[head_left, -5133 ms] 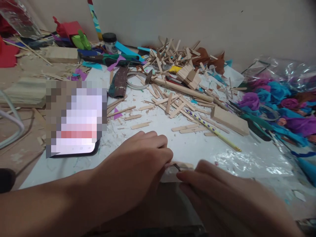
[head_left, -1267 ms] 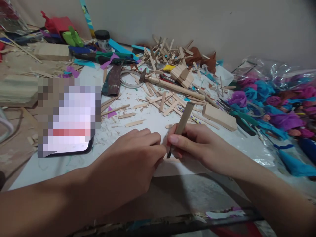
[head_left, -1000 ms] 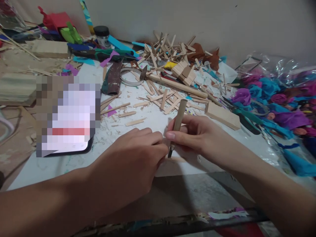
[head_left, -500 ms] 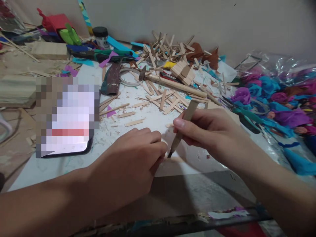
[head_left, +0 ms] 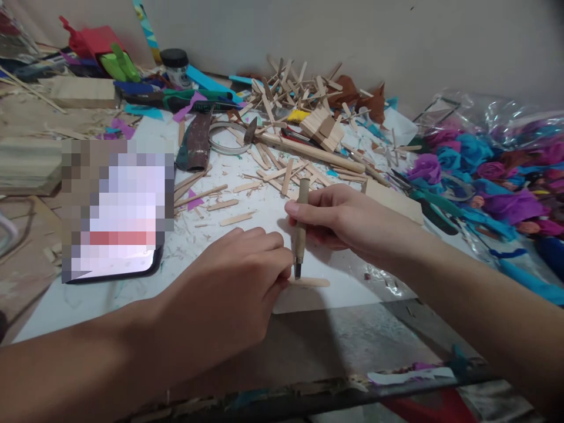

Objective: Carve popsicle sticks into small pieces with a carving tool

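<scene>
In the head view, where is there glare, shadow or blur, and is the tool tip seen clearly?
Head view: glare on the plastic bag at right; the phone screen is pixelated; soft shadow falls under the left hand; the carving tool in the right hand is sharp, its tip on the wooden stick.

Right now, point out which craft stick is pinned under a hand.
The craft stick nearest the table's front edge: left hand presses its end; the others lie loose farther back.

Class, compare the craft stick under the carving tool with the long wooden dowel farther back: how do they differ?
The craft stick is flat, short and pinned by the left hand; the wooden dowel is round, much longer and lies untouched among scattered sticks. Both are pale bare wood.
</scene>
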Motion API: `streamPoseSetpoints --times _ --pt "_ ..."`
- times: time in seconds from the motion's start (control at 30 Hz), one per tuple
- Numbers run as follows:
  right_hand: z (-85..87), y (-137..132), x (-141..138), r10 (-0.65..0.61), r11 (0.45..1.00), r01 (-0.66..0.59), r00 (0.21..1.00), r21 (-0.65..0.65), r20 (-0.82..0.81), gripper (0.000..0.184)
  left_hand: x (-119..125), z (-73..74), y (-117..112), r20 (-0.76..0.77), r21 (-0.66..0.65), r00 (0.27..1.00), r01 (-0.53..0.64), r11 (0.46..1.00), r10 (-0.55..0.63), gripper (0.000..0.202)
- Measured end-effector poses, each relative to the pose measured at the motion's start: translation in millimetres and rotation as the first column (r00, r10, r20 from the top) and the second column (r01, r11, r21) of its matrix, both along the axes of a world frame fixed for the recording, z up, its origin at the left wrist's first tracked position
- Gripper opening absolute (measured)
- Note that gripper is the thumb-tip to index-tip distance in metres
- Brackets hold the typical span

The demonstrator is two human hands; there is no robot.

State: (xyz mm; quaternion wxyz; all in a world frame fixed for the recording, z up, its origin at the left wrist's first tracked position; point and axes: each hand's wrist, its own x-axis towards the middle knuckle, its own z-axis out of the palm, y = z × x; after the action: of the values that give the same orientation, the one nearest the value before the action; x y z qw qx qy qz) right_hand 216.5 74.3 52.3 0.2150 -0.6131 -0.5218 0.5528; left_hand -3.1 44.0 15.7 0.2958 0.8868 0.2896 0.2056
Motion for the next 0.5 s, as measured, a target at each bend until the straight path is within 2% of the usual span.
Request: streamPoseSetpoints --times 0.23,0.5 --pt "-2.0 1.2 -1.3 -0.005 0.999 0.004 0.999 -0.036 -0.031 0.065 -2.1 0.7 -0.3 -0.012 -0.014 1.000 -0.006 1.000 0.006 0.024" --pt "-1.1 9.4 -4.7 0.053 0.998 -0.054 0.993 0.012 0.101 0.069 0.0 -0.5 -0.7 -0.027 -0.022 1.000 -0.015 1.000 0.014 0.026"
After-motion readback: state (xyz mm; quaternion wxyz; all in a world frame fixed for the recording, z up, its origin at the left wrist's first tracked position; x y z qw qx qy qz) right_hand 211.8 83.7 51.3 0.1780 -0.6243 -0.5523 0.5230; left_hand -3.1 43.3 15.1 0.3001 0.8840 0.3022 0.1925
